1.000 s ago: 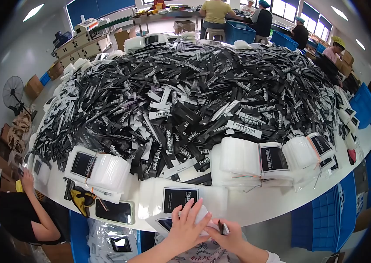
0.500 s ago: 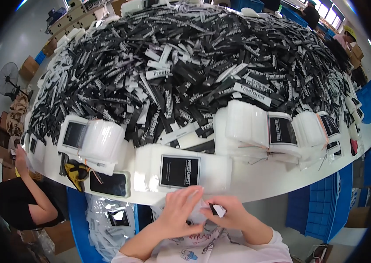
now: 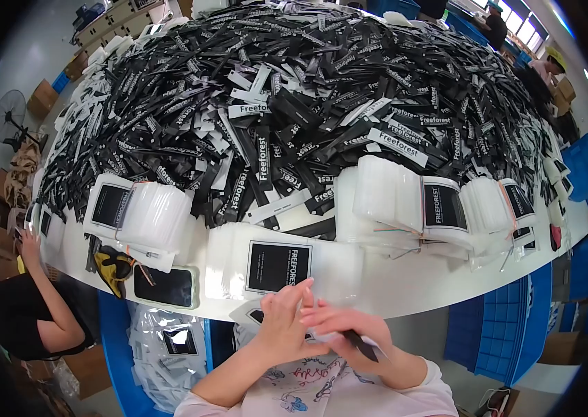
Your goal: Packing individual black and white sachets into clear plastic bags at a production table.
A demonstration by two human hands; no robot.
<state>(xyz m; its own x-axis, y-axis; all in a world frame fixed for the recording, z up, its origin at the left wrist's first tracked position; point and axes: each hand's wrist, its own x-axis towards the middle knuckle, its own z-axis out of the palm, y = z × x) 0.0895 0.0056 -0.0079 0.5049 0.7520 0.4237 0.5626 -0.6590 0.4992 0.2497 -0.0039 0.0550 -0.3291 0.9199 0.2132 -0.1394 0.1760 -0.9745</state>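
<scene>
My left hand [image 3: 283, 323] is at the table's near edge, fingers bent around a white plastic bag [image 3: 244, 314] with a black label; the hand hides most of the bag. Close beside it, my right hand [image 3: 353, 326] grips a narrow black packet [image 3: 361, 345] against the palm, its fingers reaching toward the left hand. Just beyond both hands lies a stack of white plastic bags [image 3: 335, 267] with a black printed label. A huge heap of slim black and white packets [image 3: 287, 104] covers the table behind it.
Banded bag bundles stand left [image 3: 158, 215] and right [image 3: 387, 198]. A phone [image 3: 165, 286] and yellow-black scissors [image 3: 111, 267] lie near the left edge. Below is a blue bin [image 3: 117, 347] with filled bags; blue crates [image 3: 502, 320] stand right. A co-worker's arm [image 3: 58, 309] is at left.
My right hand has turned and moved slightly, its fingers now extended leftward with the black packet lower in the palm. The bag has shifted left, its labelled corner showing beside my left hand.
</scene>
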